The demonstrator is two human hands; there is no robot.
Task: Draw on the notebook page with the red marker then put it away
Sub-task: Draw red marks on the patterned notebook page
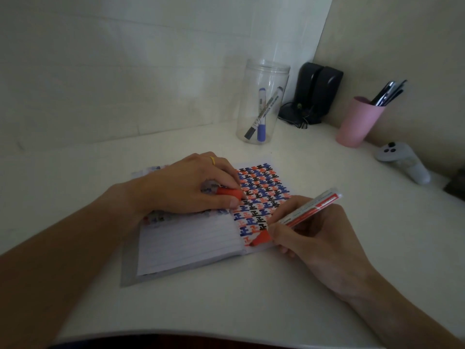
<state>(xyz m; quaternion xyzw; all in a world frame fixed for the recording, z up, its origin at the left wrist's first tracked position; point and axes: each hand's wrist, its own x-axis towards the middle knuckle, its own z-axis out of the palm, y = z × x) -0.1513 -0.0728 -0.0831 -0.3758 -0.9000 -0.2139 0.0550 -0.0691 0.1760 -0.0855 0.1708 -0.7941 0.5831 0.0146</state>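
Right hand: the right hand (312, 235) rests on the table at the lower right edge of the notebook, fingers closed around the barrel of the red marker (297, 217).
Red marker: it is tilted, its white and red barrel rising up to the right, its red tip end down on the bottom of the right page; the view is dim, so I cannot tell for sure if the tip touches the paper.
Left hand: the left hand (191, 187) lies palm down across the upper part of the notebook, holding it flat; thumb and fingers are closed on the red cap (230, 193), which points right toward the drawn page. A yellow ring (212, 160) is on one finger.
Notebook: the notebook (191, 245) is open on the white table (226, 298). The right page is almost full of small marks in red, blue and black, in rows. The left page is lined and mostly bare at the bottom.
Clear jar: a clear jar (263, 102) stands behind the notebook, near the wall, with a blue marker (261, 114) and a black marker (264, 113) leaning inside.
Pink cup: a pink cup (358, 123) with dark pens stands at the right, well apart from the notebook.
Other things: two black speakers (318, 91) stand in the corner; a white controller (402, 162) lies at the right edge.
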